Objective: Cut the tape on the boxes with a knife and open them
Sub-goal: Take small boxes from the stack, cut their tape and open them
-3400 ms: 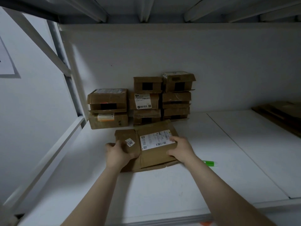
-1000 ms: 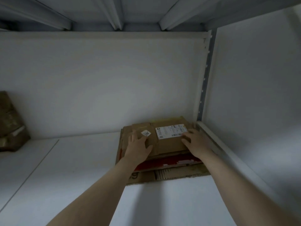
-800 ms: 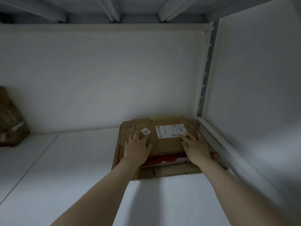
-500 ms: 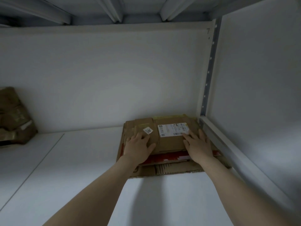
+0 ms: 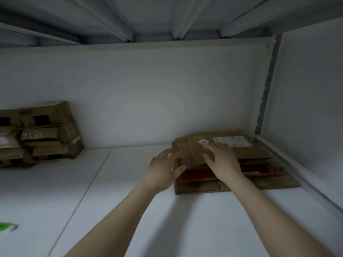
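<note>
You face a white shelf board (image 5: 130,201) with a thin seam running across it, closed behind by a plain white back wall (image 5: 148,99). To your right stands a grey perforated metal upright (image 5: 267,86). Above you run pale grey ribbed beams (image 5: 176,17).

we see a dim, bluish, soft picture. both hands (image 5: 221,162) are motion-blurred, arms casting faint shadows on the shelf (image 5: 115,197). wide-angle bending warps the edges; the left boxes (image 5: 39,132) look smeared.
</note>
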